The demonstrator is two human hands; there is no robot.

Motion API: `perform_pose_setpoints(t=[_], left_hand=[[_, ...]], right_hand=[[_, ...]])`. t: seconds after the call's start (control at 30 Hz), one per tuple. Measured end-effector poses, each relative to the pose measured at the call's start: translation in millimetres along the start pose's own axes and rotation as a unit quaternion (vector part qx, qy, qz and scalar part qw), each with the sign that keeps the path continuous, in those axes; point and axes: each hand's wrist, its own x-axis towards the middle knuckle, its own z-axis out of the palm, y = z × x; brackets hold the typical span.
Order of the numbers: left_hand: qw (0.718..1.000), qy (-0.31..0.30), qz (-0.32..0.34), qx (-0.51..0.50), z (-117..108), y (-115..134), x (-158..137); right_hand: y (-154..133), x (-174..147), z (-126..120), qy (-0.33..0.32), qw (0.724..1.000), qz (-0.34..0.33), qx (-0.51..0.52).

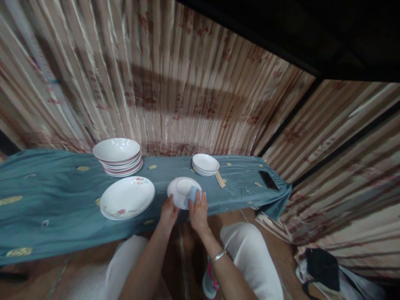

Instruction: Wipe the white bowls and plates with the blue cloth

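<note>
A small white plate (176,192) is tilted over the table's front edge, its underside with the foot ring turned toward me. My left hand (169,212) grips its lower left rim, the thumb on the near face. In my right hand (198,210) a light blue sponge (191,196) is pressed against the right part of the plate, partly covered by my fingers. Left of the hands lies a large oval plate (126,198) with red flowers on its rim. Farther back on the right stands a short stack of small white dishes (205,163).
A stack of bowls and plates (117,152) stands at the back left. Wooden chopsticks (220,180) lie beside the small dishes, and a black phone (268,180) rests near the right end of the blue-green tablecloth (62,196). Pleated curtains (175,91) rise behind the table.
</note>
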Motion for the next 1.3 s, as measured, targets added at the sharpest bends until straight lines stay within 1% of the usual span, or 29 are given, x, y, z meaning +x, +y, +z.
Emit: perform_pose_setpoints(t=[0.13,0.23,0.4,0.57,0.73,0.9,0.97,1.1,1.3], left_hand=[[1.0,0.006,0.001,0.002,-1,-1,3],[1.0,0.001,0.002,0.005,0,-1,2],[1.0,-0.004,0.005,0.008,2,-1,1],[1.0,-0.008,0.012,0.003,0,-2,3],[1.0,-0.013,0.006,0.011,-3,-2,3],[1.0,-0.015,0.011,0.008,-3,-2,4],[1.0,-0.012,0.015,0.006,-3,-1,4],[1.0,-0.006,0.02,0.005,-2,0,3],[1.0,-0.005,0.014,0.014,-1,2,-2]], right_hand=[[-5,-17,6,0.044,0.998,-0.022,0.043],[-9,-28,9,0.059,0.996,-0.04,0.053],[-13,-41,7,0.054,0.994,-0.087,0.027],[-14,-41,-2,0.027,0.991,-0.134,0.012],[-16,-31,-11,-0.011,0.983,-0.186,0.0],[-25,-16,-20,-0.01,0.972,-0.236,0.001],[-30,-7,-23,-0.016,0.968,-0.25,-0.006],[-39,15,-28,-0.05,0.959,-0.278,-0.027],[-43,49,-21,-0.081,0.95,-0.297,-0.042]])
